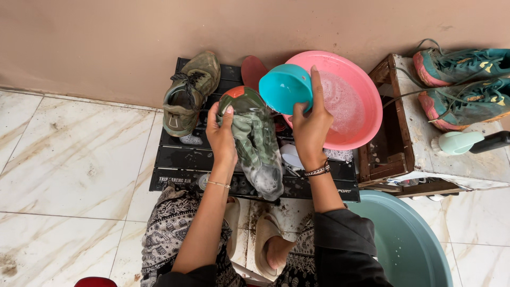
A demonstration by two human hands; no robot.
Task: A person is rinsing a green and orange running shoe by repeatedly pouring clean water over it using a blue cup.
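The soapy shoe [255, 142] sits in your left hand [222, 135], fingers wrapped round its upper side, held over the black crate [175, 159] with its toe pointing back at you. Your right hand [309, 130] is closed on the rim of a small teal bowl [285, 87], tipped just above the shoe's heel end.

Nearest you, your sandalled feet [265, 242] rest on the marble tile, and a big grey-green tub [409, 244] crowds your right elbow. To your left the floor [69, 159] gives open room.

Further out, a second muddy shoe [188, 93] lies on the crate's far left corner, close to your left knuckles. The pink basin [353, 101] of suds leans against the wall right behind the bowl. A wooden stand [393, 154] hems in the right side, carrying a pair of teal shoes [462, 85] and a brush [467, 142].
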